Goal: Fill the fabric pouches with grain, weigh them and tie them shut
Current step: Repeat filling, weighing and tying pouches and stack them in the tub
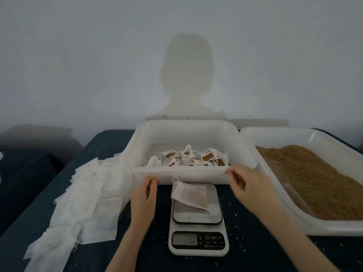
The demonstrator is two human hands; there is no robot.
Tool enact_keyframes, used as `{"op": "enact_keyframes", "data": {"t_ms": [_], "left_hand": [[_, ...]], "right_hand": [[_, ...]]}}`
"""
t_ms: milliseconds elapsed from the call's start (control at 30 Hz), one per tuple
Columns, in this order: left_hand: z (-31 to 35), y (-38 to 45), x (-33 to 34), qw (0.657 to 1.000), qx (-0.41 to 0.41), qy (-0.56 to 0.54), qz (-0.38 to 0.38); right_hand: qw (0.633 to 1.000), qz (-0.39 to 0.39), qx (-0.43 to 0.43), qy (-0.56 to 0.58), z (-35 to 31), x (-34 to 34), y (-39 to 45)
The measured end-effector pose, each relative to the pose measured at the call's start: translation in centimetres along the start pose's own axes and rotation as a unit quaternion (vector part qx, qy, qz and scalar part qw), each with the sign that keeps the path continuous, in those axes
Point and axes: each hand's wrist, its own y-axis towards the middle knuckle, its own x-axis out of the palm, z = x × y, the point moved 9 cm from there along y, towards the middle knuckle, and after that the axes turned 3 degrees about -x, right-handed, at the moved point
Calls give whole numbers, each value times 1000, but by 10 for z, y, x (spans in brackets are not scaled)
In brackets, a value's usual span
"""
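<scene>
A filled white fabric pouch [189, 195] lies on the platform of a small white digital scale [198, 246], its drawstring loose at the top left corner. The display shows a reading I cannot read for certain. My left hand [145, 193] hovers just left of the pouch with loosely curled fingers and holds nothing. My right hand [249, 185] is above and to the right of the scale, near the front rim of the middle tray, fingers relaxed and empty. Both hands are apart from the pouch.
A white tray [176, 171] behind the scale holds several filled pouches [188, 158]. To the right, a larger white tray [275, 132] is full of brown grain [314, 183]. A heap of empty pouches [88, 203] lies on the left. Loose grains dot the dark tabletop.
</scene>
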Motion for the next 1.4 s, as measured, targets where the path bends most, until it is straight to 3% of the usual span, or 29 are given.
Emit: {"op": "enact_keyframes", "data": {"t_ms": [67,233,467,967,1400], "left_hand": [[-3,-1,-1,1000,5,22,3],[-9,-3,5,997,0,76,-6],[-16,0,5,996,-34,86,7],[-23,0,5,997,-61,53,6],[-26,0,9,996,-64,57,-5]], "right_hand": [[999,29,16,18,7,29,-17],[976,42,184,111,59,76,-48],[931,102,268,228,87,79,-58],[945,40,251,204,83,90,-56],[954,38,225,196,78,88,-53]]}}
